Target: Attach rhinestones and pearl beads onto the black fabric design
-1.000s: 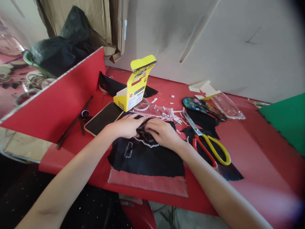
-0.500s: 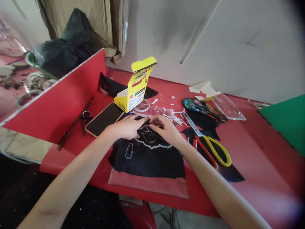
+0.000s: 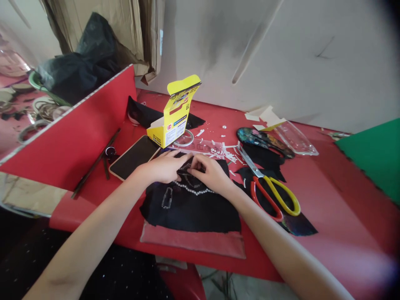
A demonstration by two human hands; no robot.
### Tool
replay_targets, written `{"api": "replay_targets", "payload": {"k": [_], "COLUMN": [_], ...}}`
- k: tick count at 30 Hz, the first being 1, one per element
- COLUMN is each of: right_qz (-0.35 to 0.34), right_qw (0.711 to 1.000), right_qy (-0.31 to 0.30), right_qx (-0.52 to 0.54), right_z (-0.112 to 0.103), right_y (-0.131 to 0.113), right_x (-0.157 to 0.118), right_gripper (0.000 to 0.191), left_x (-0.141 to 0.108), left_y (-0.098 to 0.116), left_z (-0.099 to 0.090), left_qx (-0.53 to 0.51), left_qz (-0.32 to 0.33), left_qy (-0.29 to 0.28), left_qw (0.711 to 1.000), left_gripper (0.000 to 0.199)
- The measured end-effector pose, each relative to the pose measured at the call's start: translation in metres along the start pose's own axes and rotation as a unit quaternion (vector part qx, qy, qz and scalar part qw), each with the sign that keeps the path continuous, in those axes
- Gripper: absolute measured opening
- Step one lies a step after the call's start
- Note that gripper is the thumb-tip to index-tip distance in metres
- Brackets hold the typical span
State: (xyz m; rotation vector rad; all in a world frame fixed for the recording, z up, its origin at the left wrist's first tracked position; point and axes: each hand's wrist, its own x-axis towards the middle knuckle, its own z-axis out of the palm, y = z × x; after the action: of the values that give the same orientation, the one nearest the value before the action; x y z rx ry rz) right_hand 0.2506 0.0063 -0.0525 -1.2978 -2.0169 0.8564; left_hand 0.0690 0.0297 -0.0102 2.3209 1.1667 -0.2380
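Black cloth (image 3: 193,212) lies over a clear plastic sheet (image 3: 193,243) on the red table. A curved row of pearl-like beads (image 3: 195,191) runs across the cloth, and a clear angular outline piece (image 3: 167,198) sits left of it. My left hand (image 3: 167,166) rests flat on the cloth at the upper left of the beads, fingers spread. Just right of it, my right hand (image 3: 209,173) has thumb and fingers pinched together over the beaded pattern. Whatever lies between those fingertips is too small to make out.
An open yellow box (image 3: 176,121) and a phone (image 3: 134,156) stand beyond and left of my hands. Scissors (image 3: 268,179) with red and yellow handles lie at right on black scraps. A red panel (image 3: 78,125) borders the left. White strips (image 3: 229,155) are scattered behind.
My right hand has moved down over the beadwork, its fingertips now lower on the pattern. My left hand stays on the cloth. The whole view has shifted slightly.
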Motion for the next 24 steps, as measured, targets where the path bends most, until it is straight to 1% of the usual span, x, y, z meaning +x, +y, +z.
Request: {"api": "replay_targets", "payload": {"k": [2,4,5,7,9,10,12,13,15,16,17,18,20,21,22,23,24], "right_qz": [-0.01,-0.008,-0.001,0.02,0.036,0.041,0.044,0.047,0.06,0.066,0.07,0.071,0.07,0.069,0.069,0.071,0.076], "right_qw": [0.999,0.998,0.999,0.999,0.994,0.992,0.991,0.991,0.989,0.987,0.985,0.985,0.99,0.993,0.995,0.996,0.996], "right_qy": [0.019,0.03,0.028,0.028,0.044,0.056,0.079,0.09,0.122,0.14,0.154,0.157,0.124,0.095,0.067,0.045,0.031], "right_qx": [-0.043,-0.056,-0.04,0.025,0.09,0.104,0.096,0.082,0.053,0.039,0.025,0.014,0.002,-0.003,-0.009,-0.017,-0.025], "right_z": [0.003,0.004,0.003,-0.002,-0.009,-0.014,-0.023,-0.027,-0.036,-0.04,-0.044,-0.048,-0.053,-0.055,-0.056,-0.056,-0.057], "right_y": [-0.001,-0.001,0.0,0.004,0.009,0.012,0.018,0.02,0.022,0.023,0.024,0.024,0.026,0.026,0.027,0.028,0.028], "right_x": [0.0,0.0,0.0,0.0,0.002,0.003,0.005,0.006,0.007,0.007,0.007,0.006,0.004,0.002,0.001,-0.001,-0.003], "right_gripper": [0.021,0.021,0.02,0.017,0.015,0.014,0.011,0.009,0.007,0.008,0.009,0.011,0.014,0.015,0.015,0.016,0.017], "left_x": [0.001,0.0,0.0,-0.002,-0.003,-0.004,-0.005,-0.007,-0.013,-0.018,-0.024,-0.03,-0.045,-0.051,-0.056,-0.058,-0.058], "left_y": [-0.001,-0.002,-0.001,0.002,0.006,0.009,0.014,0.015,0.016,0.014,0.011,0.006,-0.008,-0.016,-0.024,-0.032,-0.038], "left_z": [0.001,0.001,0.001,0.001,0.001,0.001,-0.002,-0.005,-0.013,-0.019,-0.025,-0.032,-0.043,-0.046,-0.048,-0.048,-0.046], "left_qx": [-0.002,-0.001,0.0,-0.002,-0.006,-0.009,-0.029,-0.047,-0.101,-0.131,-0.162,-0.187,-0.213,-0.216,-0.205,-0.189,-0.171], "left_qz": [0.011,0.02,0.021,0.018,0.013,0.012,0.019,0.031,0.082,0.114,0.147,0.153,0.107,0.065,0.008,-0.056,-0.127], "left_qy": [0.01,0.015,0.017,0.02,0.02,0.019,0.02,0.025,0.035,0.03,0.014,-0.008,-0.041,-0.033,-0.022,0.009,0.068], "left_qw": [1.0,1.0,1.0,1.0,1.0,1.0,0.999,0.998,0.991,0.984,0.976,0.97,0.97,0.974,0.979,0.98,0.975], "left_gripper": [0.086,0.086,0.086,0.087,0.088,0.09,0.093,0.094,0.089,0.083,0.075,0.067,0.051,0.043,0.035,0.031,0.031]}}
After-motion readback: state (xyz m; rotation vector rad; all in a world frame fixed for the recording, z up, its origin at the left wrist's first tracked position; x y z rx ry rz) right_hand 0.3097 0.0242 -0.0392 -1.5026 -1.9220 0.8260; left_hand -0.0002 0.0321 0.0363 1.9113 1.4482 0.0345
